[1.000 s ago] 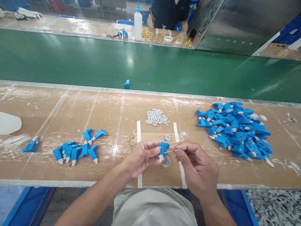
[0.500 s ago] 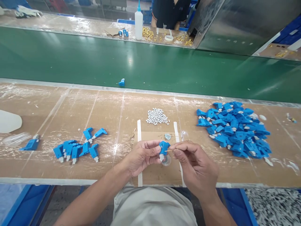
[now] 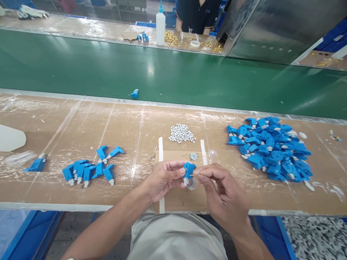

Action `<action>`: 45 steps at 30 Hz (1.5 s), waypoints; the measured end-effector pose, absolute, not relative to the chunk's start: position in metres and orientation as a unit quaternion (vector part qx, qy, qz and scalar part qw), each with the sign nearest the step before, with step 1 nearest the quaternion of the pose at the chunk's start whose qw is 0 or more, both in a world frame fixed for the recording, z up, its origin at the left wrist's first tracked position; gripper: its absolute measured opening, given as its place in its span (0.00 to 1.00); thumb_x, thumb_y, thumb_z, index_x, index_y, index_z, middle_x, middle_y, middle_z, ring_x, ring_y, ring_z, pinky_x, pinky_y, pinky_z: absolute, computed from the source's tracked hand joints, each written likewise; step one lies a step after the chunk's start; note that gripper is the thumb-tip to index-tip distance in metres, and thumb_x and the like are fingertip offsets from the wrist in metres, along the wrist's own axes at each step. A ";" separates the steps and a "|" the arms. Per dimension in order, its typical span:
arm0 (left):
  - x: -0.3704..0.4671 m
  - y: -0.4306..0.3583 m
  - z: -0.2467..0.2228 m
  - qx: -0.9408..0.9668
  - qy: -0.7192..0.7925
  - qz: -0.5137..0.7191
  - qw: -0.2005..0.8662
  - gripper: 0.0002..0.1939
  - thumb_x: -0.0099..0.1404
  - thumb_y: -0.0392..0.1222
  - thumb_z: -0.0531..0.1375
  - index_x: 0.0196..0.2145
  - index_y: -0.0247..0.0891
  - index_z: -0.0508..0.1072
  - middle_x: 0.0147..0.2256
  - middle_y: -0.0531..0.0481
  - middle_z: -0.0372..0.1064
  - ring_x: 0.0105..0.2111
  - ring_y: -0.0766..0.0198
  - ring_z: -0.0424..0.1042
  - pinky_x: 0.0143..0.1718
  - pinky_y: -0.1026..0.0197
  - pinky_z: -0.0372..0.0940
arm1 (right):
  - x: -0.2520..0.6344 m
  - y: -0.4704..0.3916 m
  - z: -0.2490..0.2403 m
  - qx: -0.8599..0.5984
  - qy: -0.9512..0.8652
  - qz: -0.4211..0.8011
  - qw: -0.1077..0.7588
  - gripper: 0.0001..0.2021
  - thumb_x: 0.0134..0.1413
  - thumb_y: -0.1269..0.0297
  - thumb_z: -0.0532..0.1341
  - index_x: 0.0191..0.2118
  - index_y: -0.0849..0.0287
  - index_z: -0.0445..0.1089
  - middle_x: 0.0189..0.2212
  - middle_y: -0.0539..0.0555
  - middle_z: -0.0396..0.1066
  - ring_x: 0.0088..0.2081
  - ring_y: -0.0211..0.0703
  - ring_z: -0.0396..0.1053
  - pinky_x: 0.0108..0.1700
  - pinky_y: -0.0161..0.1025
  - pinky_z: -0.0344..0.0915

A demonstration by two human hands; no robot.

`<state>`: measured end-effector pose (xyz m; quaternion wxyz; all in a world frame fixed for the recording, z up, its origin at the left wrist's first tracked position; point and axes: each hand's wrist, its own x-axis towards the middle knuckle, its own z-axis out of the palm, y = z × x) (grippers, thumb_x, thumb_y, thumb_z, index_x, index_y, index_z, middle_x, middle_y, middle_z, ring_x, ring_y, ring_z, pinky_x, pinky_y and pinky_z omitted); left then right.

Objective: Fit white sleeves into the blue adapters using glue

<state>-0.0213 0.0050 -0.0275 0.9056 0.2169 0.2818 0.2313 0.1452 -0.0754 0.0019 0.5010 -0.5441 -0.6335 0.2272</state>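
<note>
Between its fingers my left hand (image 3: pixel 168 180) holds a blue piece (image 3: pixel 188 169) with a whitish tip pointing down. My right hand (image 3: pixel 223 187) pinches a thin wooden stick (image 3: pixel 193 175), whose end is at the blue piece's right side. Below them, partly hidden, is a small clear cup (image 3: pixel 193 184). Beyond the hands lie a pile of small silvery-white pieces (image 3: pixel 181 133) and a bluish blob (image 3: pixel 193 156) with another stick beside it. A big heap of blue pieces (image 3: pixel 271 148) is at the right, and a smaller group (image 3: pixel 88 173) lies at the left.
A green belt (image 3: pixel 103 68) crosses behind the table, carrying one blue piece (image 3: pixel 135 93). On the far bench stand a white bottle (image 3: pixel 160 29) and gold parts (image 3: pixel 170 37); a person in a dark shirt (image 3: pixel 196 14) is behind. A white container (image 3: pixel 11 138) lies at the left edge.
The lone blue piece on the belt has moved left. My right hand has shifted slightly left, and less of the stick shows. My left hand stays nearly still.
</note>
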 end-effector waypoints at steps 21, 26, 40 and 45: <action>-0.040 0.024 -0.017 0.163 0.335 0.313 0.874 0.15 0.59 0.36 0.70 0.44 0.30 0.78 0.33 0.47 0.73 0.29 0.70 0.74 0.29 0.73 0.72 | 0.215 -0.006 -0.026 -0.639 -0.668 0.145 0.352 0.05 0.67 0.64 0.61 0.40 0.57 0.73 0.33 0.53 0.74 0.33 0.46 0.71 0.35 0.41 0.66; -0.042 0.024 -0.019 0.148 0.336 0.314 0.875 0.13 0.59 0.36 0.71 0.42 0.30 0.79 0.34 0.47 0.73 0.29 0.71 0.74 0.28 0.74 0.72 | 0.221 0.035 -0.038 -0.593 -0.737 0.149 0.286 0.06 0.66 0.68 0.59 0.39 0.57 0.74 0.34 0.54 0.74 0.36 0.48 0.72 0.39 0.42 0.65; -0.041 0.022 -0.017 0.160 0.320 0.311 0.880 0.17 0.60 0.37 0.70 0.47 0.31 0.79 0.33 0.47 0.72 0.29 0.70 0.74 0.27 0.74 0.69 | 0.216 0.036 -0.021 -0.589 -0.722 0.226 0.283 0.07 0.66 0.66 0.57 0.35 0.57 0.68 0.30 0.53 0.70 0.31 0.47 0.70 0.34 0.42 0.66; -0.039 0.021 -0.013 0.189 0.286 0.321 0.883 0.18 0.60 0.38 0.70 0.48 0.32 0.79 0.35 0.46 0.73 0.30 0.70 0.74 0.27 0.74 0.68 | 0.200 -0.012 0.002 -0.535 -0.543 0.470 0.445 0.08 0.67 0.59 0.62 0.42 0.58 0.72 0.28 0.51 0.71 0.27 0.40 0.71 0.31 0.35 0.69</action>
